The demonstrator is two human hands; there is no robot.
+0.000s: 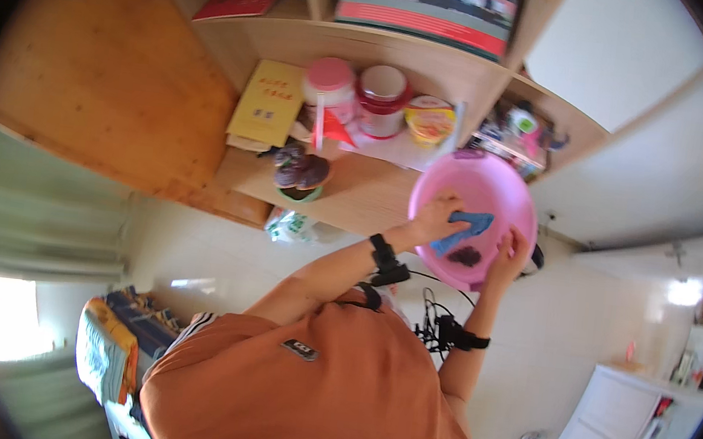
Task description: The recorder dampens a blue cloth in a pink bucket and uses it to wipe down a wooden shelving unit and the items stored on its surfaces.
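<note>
A pink plastic basin (452,182) is tilted in front of me at the right end of the wooden desk. My left hand (438,219) reaches inside it and grips a folded blue cloth (469,227) against the inner surface. At the basin's right side, my right hand (508,256) holds the wall near the rim, with its fingers on the inside. Below the cloth, a dark patch (465,256) shows on the basin; whether it is a print or a loose thing, I cannot tell.
On the desk (367,189) stand a potted plant with dark leaves (302,172), a yellow booklet (265,104), a pink-lidded jar (330,82), a red jar (381,104) and a yellow food cup (430,122). A cubby (521,134) holds small items. Black cables (434,318) hang near my right wrist.
</note>
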